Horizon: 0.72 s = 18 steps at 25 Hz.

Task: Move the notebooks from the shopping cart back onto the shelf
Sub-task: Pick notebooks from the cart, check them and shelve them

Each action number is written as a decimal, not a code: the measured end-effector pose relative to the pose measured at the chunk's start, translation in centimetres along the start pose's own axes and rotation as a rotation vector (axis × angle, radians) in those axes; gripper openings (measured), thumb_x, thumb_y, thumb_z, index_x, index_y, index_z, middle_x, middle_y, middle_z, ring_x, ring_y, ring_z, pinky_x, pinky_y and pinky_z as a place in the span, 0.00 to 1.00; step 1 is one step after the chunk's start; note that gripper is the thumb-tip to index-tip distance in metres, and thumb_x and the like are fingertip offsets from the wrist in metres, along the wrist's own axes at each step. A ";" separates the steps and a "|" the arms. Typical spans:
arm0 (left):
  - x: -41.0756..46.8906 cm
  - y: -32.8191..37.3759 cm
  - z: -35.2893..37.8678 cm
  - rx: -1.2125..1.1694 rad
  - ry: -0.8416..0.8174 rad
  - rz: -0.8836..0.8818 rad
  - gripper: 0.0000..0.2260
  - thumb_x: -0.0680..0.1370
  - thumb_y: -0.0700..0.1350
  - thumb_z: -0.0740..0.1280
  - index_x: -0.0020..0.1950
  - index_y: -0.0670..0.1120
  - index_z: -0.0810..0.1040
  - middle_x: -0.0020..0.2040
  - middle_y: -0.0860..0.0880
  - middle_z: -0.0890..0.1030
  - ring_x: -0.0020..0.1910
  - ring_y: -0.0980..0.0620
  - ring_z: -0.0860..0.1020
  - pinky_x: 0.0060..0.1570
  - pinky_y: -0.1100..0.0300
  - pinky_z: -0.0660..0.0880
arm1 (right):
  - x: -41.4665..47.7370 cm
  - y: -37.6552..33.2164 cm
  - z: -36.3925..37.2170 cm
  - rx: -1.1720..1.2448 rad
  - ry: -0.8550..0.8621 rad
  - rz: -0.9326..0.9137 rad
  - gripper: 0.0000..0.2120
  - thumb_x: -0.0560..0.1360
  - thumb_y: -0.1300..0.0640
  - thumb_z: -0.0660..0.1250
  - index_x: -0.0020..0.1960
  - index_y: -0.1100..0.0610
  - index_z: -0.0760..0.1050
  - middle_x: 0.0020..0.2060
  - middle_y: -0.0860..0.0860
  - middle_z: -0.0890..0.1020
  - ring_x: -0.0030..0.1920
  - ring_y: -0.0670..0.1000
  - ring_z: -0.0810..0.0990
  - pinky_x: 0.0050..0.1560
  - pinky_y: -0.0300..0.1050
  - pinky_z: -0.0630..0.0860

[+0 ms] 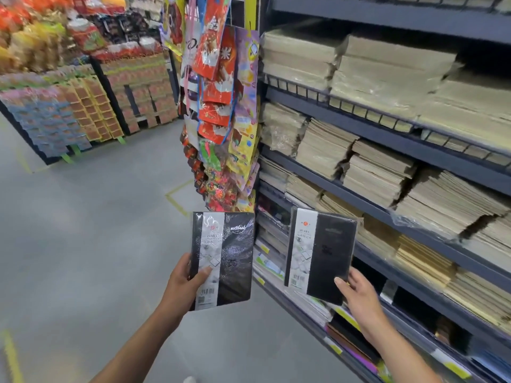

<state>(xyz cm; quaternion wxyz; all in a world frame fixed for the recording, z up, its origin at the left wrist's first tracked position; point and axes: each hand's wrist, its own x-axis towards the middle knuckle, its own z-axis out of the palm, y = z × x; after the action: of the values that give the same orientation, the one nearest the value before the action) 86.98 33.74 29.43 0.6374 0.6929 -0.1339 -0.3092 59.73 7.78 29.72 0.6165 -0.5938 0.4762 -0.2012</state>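
Note:
I hold two black notebooks upright, each wrapped in clear film with a white paper band. My left hand (185, 280) grips the left notebook (232, 261) by its lower left edge, over the aisle floor. With my right hand (356, 293) I grip the right notebook (329, 255) at its lower right corner, in front of the lower shelves. The dark metal shelf unit (387, 134) fills the right side. The shopping cart is out of view.
Stacks of brown paper-covered books (381, 172) fill the upper shelves; coloured notebooks lie on the lowest ones. Hanging packets (221, 106) cover the shelf end right behind the left notebook. Stacked goods on pallets (91, 106) stand across the grey floor at the far left.

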 end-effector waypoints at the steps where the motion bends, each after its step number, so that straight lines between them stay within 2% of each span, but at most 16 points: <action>1: 1.3 0.5 0.0 0.003 -0.025 0.004 0.12 0.81 0.37 0.68 0.64 0.48 0.76 0.57 0.48 0.86 0.55 0.44 0.85 0.57 0.40 0.81 | 0.1 -0.1 0.2 0.011 0.023 0.009 0.19 0.82 0.62 0.64 0.72 0.50 0.73 0.64 0.48 0.80 0.66 0.51 0.77 0.60 0.50 0.77; 5: 7.2 2.4 -0.7 0.034 -0.169 -0.007 0.13 0.83 0.37 0.65 0.66 0.49 0.75 0.59 0.49 0.86 0.56 0.45 0.85 0.56 0.41 0.81 | 0.2 -0.2 1.6 0.047 0.154 0.039 0.16 0.82 0.61 0.64 0.68 0.49 0.75 0.64 0.47 0.81 0.65 0.49 0.78 0.67 0.56 0.75; 9: 12.3 4.1 -1.1 0.050 -0.320 -0.006 0.16 0.83 0.37 0.65 0.68 0.51 0.75 0.60 0.53 0.85 0.57 0.48 0.85 0.53 0.49 0.83 | -0.3 -0.4 3.5 0.096 0.311 0.045 0.15 0.82 0.62 0.65 0.64 0.48 0.76 0.62 0.47 0.82 0.64 0.48 0.79 0.69 0.52 0.72; 12: 15.2 4.4 -0.9 0.067 -0.431 0.002 0.19 0.83 0.37 0.65 0.72 0.54 0.72 0.65 0.54 0.83 0.61 0.49 0.83 0.57 0.46 0.82 | -0.1 -0.8 4.7 0.126 0.399 0.047 0.16 0.82 0.63 0.65 0.59 0.42 0.76 0.59 0.43 0.82 0.60 0.43 0.79 0.67 0.49 0.72; 14: 17.0 3.8 -0.3 0.094 -0.478 0.032 0.21 0.83 0.38 0.65 0.72 0.57 0.72 0.67 0.54 0.81 0.62 0.49 0.83 0.59 0.44 0.81 | 0.6 -0.5 5.1 0.137 0.425 0.025 0.15 0.82 0.63 0.64 0.60 0.43 0.76 0.58 0.41 0.82 0.57 0.38 0.78 0.60 0.43 0.73; 16: 18.3 2.6 0.7 0.094 -0.501 0.052 0.19 0.83 0.38 0.64 0.70 0.58 0.73 0.65 0.55 0.82 0.61 0.51 0.83 0.56 0.49 0.82 | 1.6 0.3 5.3 0.139 0.433 0.010 0.15 0.82 0.62 0.64 0.63 0.46 0.74 0.57 0.39 0.81 0.55 0.35 0.77 0.54 0.39 0.72; 18: 19.4 0.6 1.9 0.072 -0.501 0.062 0.18 0.83 0.38 0.65 0.68 0.58 0.74 0.64 0.57 0.83 0.60 0.53 0.83 0.51 0.56 0.83 | 3.1 2.0 5.3 0.130 0.436 -0.021 0.16 0.82 0.62 0.63 0.66 0.46 0.74 0.57 0.39 0.81 0.57 0.37 0.77 0.56 0.40 0.73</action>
<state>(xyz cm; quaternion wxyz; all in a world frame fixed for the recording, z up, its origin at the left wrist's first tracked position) 100.99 20.83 25.02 0.5684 0.6126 -0.3196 -0.4466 64.88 8.58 25.95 0.5341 -0.5002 0.5778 -0.3615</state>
